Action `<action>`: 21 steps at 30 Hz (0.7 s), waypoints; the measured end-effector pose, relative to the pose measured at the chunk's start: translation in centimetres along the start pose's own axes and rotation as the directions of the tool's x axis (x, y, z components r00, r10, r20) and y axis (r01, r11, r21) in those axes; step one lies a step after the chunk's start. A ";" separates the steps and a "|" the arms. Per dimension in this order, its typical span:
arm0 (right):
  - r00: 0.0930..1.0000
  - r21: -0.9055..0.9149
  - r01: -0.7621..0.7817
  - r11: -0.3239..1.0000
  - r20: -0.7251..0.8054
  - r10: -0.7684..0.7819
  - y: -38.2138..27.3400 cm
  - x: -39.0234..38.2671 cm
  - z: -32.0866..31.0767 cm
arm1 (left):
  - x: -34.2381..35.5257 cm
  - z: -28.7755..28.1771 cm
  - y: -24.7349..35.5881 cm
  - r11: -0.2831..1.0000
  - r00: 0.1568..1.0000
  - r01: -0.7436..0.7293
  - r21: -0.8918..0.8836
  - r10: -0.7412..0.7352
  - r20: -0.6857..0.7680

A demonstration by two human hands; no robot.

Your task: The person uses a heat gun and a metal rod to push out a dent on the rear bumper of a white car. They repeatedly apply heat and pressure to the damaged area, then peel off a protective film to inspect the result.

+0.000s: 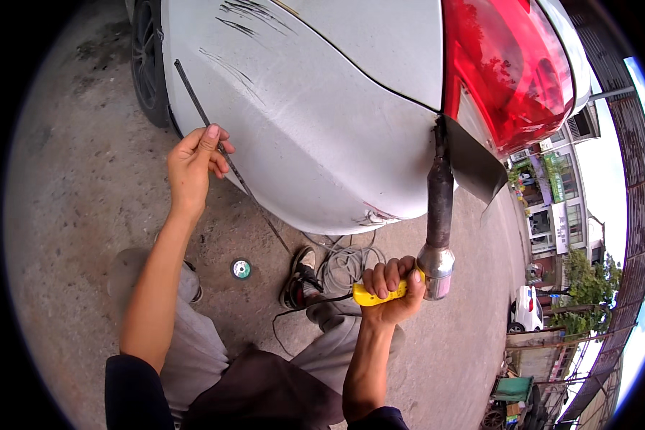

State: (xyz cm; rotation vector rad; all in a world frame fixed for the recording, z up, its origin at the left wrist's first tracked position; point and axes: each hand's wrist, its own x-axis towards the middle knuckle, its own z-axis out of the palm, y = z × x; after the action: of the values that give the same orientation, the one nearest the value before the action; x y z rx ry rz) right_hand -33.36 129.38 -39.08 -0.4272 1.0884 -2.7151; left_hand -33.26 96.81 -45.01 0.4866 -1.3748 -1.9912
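Ground (86, 215) spreads past the bumper edge (322, 226); my left hand (198, 152) pinches a thin dark rod (193, 97), right hand (394, 295) clasps a yellow-handled tool (439, 215).

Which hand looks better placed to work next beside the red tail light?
Probably the right hand: it grips the yellow-handled tool, whose dark nozzle ends close beside the tail light. The left hand holds a thin rod farther left.
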 end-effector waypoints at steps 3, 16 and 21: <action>0.999 0.018 -0.018 1.000 0.033 0.017 -0.1 0.9 -0.3 | 0.0 -1.0 0.3 0.999 1.000 -0.004 -0.034 0.005 0.021; 0.993 0.071 -0.059 0.996 0.108 0.051 0.3 1.8 -1.5 | -0.6 -0.5 0.2 1.000 0.997 0.021 -0.015 -0.020 0.078; 0.995 0.091 -0.074 0.993 0.073 0.068 -0.1 1.8 -1.0 | -0.8 -0.3 0.5 0.999 0.995 0.028 0.019 -0.030 0.092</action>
State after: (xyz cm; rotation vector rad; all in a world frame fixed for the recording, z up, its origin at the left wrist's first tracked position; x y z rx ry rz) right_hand -35.39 129.58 -39.31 -0.4552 0.9367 -2.6550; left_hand -32.36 97.06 -44.68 0.4293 -1.4507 -2.0487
